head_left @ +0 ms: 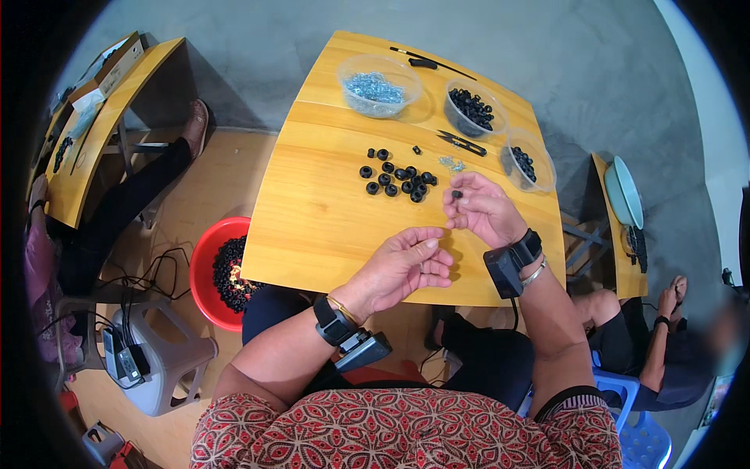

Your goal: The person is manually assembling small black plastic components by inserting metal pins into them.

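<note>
My right hand [488, 213] is above the right part of the wooden table, pinching a small black bead-like part [457, 194] between thumb and fingers. Close beside it, my left hand [402, 266] has its thumb pressed to the forefinger; whatever it may hold is too small to make out. The fingertips of both hands nearly meet. Just beyond them, several round black parts with holes [391, 189] lie loose on the table [312, 187]. A little pile of tiny silvery pieces [451, 164] lies beyond my right hand.
Black thread snips [461, 144] lie near a clear tub of silvery pieces [378, 105] and two tubs of black parts [476, 129], [539, 184]. A red basin [205, 273] stands left of the table, near a grey stool [168, 352]. Other people sit at both sides.
</note>
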Available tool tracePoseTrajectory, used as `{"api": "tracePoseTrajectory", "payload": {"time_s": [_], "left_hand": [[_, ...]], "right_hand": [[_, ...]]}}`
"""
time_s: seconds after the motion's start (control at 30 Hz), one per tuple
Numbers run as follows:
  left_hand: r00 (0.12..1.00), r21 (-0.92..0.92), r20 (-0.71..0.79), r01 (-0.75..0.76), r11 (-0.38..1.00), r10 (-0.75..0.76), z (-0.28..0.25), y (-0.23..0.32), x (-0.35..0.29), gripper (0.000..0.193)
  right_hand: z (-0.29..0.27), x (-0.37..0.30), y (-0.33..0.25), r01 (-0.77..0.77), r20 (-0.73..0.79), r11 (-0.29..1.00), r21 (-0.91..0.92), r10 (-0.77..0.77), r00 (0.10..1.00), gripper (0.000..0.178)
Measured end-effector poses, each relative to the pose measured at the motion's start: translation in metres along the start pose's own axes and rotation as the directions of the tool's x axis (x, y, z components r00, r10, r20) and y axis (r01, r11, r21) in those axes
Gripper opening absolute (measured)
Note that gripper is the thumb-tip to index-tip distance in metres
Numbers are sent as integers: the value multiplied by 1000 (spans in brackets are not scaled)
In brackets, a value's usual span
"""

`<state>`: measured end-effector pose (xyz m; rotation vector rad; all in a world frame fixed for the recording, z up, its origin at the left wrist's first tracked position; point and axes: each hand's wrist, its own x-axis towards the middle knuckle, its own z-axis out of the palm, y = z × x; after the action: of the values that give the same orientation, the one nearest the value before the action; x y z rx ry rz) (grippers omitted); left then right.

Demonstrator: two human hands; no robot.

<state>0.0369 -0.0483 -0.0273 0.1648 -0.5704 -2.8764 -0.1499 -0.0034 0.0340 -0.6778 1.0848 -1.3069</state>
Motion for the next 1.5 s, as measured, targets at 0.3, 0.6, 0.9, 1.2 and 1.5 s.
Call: {"api": "tracePoseTrajectory", "payload": {"time_s": [0.3,0.6,0.9,1.2,1.5], "left_hand": [[1000,-2,26,4,1000,-4,-2,-2,2,28],[999,-12,47,13,1000,-13,-5,-2,2,28],[999,-87,0,37,996,-37,-1,-1,1,29],[994,77,-104,52,996,-44,7,-2,0,23],[996,-30,-40,74,997,-75,7,-1,1,24]], "right_hand": [[1,26,11,225,168,267,-937,-219,961,20],[14,37,11,297,282,43,-954,-214,935,17],[28,-5,4,259,234,91,-962,-222,947,14],[24,-32,11,263,216,340,-903,-171,961,18],[-47,13,-4,-35,-55,62,-997,-371,927,21]]}}
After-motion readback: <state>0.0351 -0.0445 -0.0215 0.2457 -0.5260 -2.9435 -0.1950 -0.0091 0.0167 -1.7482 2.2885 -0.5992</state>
